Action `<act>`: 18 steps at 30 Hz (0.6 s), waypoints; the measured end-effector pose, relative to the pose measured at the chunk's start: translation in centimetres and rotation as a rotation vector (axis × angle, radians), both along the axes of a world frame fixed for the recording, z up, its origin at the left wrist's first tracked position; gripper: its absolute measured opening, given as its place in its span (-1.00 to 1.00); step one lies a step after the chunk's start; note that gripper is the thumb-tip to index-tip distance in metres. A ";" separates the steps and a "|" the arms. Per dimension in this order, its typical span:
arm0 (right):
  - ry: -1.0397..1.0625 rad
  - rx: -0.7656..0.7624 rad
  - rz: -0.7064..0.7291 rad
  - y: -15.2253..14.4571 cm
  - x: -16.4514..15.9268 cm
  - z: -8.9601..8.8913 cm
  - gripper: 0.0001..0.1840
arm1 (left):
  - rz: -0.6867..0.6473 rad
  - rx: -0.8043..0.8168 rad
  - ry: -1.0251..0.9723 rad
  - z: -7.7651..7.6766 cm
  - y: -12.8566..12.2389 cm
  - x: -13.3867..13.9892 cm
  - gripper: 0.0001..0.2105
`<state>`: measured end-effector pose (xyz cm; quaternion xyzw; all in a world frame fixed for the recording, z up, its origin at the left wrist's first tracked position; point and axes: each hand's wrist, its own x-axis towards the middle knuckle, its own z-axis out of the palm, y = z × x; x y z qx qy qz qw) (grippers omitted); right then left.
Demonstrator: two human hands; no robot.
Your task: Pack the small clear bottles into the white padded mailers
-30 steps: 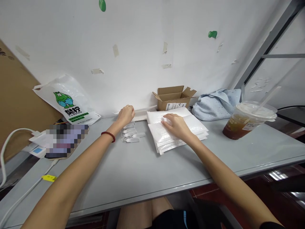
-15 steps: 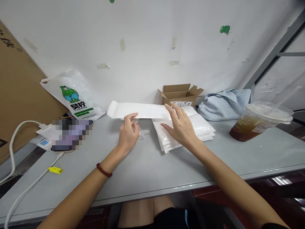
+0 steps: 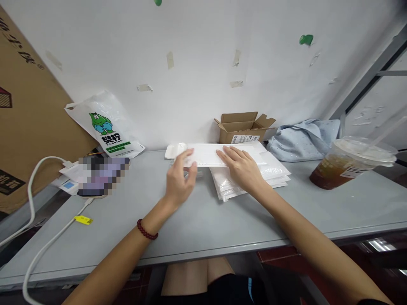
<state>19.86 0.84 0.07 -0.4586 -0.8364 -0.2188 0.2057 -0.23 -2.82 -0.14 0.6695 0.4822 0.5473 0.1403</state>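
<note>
pinches the long white packet (image 3: 206, 154) near its left end with the left hand (image 3: 179, 180), in the center of the frame, with fingers curled over the top and thumb at the near edge. lays the right hand (image 3: 244, 167) on top of the packet's right part, with fingers stretched out and not closed around it. has the packet lying crosswise, right part over a pile of padded mailers (image 3: 275, 169), left part out past the pile. shows a rounded white flap (image 3: 175, 151) just left of the packet; cannot tell whether joined to it. mostly hides some small clear items (image 3: 199, 174) on the grey bench (image 3: 203, 224) behind the left hand. wears a red bead bracelet (image 3: 146, 231) on the left wrist.

faces, behind the mailers, an open brown box (image 3: 226, 136) with a pale blue cloth bag (image 3: 305, 142) beside it, right of center. has a lidded cup (image 3: 330, 171) of brown drink at the right of the frame, well apart from the right hand. has a printed white plastic bag (image 3: 114, 114) at the left, beside a large cardboard carton (image 3: 38, 110), and nearer, a pixelated phone (image 3: 103, 173) on a cable with a yellow tag (image 3: 83, 220).
</note>
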 end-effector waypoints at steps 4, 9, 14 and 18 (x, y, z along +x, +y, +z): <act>-0.020 0.008 -0.021 -0.1 -0.1 0.0 -0.41 | 0.133 -0.136 -0.265 1.0 1.9 -2.4 -0.64; -0.037 -0.023 -0.031 -0.4 -0.5 -0.1 -0.37 | -0.196 -0.581 -0.510 1.2 2.8 -3.2 -0.60; -0.054 -0.011 0.027 -1.1 -0.8 0.2 -0.30 | -0.364 -0.576 -0.452 1.2 2.2 -2.9 -0.62; -0.086 -0.016 0.113 -1.8 -1.0 0.5 -0.08 | -0.502 -0.570 -0.325 1.3 1.7 -2.5 -0.66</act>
